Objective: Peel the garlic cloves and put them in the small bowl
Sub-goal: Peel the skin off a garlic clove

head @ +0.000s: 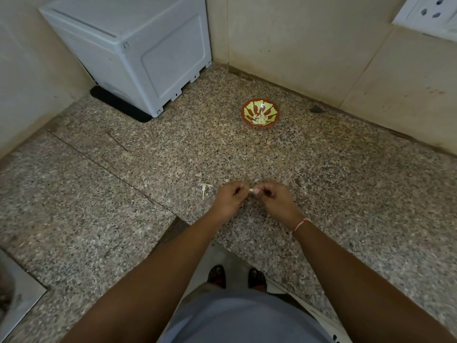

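While the garlic clove [251, 190] is pinched btwn the curled fingers of the left hand [230, 198] & right hand [273, 198], low over the counter [346, 184], skin should be picked off w/ a thumbnail before it's dropped in the small bowl [260, 113], well apart.

The small bowl [260, 113] stands on the surface [346, 184] with peeled cloves [259, 120] in it. Left and behind it sits an appliance [138, 53]. Before it, well apart, both hands meet around a garlic clove [251, 190]; peel scraps [205, 189] lie just left of them.
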